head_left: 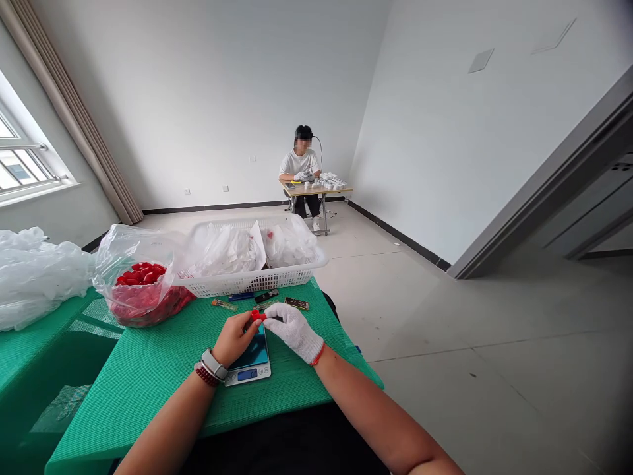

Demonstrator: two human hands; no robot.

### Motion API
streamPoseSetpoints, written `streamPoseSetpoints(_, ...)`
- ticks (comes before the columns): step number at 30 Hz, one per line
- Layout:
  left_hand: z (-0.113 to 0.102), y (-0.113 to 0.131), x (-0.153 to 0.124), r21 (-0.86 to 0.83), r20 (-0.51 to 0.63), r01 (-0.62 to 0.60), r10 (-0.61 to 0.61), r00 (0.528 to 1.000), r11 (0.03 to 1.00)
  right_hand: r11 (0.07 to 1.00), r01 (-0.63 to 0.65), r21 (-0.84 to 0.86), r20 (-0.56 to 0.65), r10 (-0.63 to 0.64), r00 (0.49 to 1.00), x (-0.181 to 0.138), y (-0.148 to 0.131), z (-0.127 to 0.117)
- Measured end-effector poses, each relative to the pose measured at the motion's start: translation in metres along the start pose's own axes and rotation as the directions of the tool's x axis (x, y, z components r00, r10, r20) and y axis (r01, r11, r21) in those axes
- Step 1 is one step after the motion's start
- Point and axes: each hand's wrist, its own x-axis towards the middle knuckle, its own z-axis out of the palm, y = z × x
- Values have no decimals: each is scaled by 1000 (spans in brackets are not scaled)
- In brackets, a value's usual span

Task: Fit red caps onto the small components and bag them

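My left hand (235,338), bare with a watch at the wrist, pinches a small red plastic piece (256,316), which looks hollow at one end. In a white knit glove, my right hand (291,328) grips the piece's right side with its fingertips. Both hands hover over a digital scale (247,376), whose display appears to read zero. To the left, a clear plastic bag (116,254) stands rolled open, filled with similar red pieces (143,272). Fingers partly cover the held piece, so its exact kind is unclear.
Behind my hands, a white plastic basket (232,285) holds clear bags. Several small tools or packets, including a blue one (241,296), lie before it on the green-covered table (143,382). White plastic bags (39,277) pile at left. A person (300,161) sits at a far table.
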Motion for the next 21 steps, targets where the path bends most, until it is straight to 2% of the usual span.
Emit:
streamPoseSetpoints(8, 1, 0, 1, -13, 45, 57, -56, 997, 998, 998, 69, -5, -4, -69, 998, 0, -6, -1)
streamPoseSetpoints(13, 4, -6, 2, 74, -30, 5, -2, 1000, 997, 1000, 20, -4, -15, -20, 1000, 0, 0, -1)
streamPoseSetpoints(21, 0, 0, 2, 64, -34, -61, 63, 997, 996, 997, -66, 31, -18, 66, 998, 0, 3, 1)
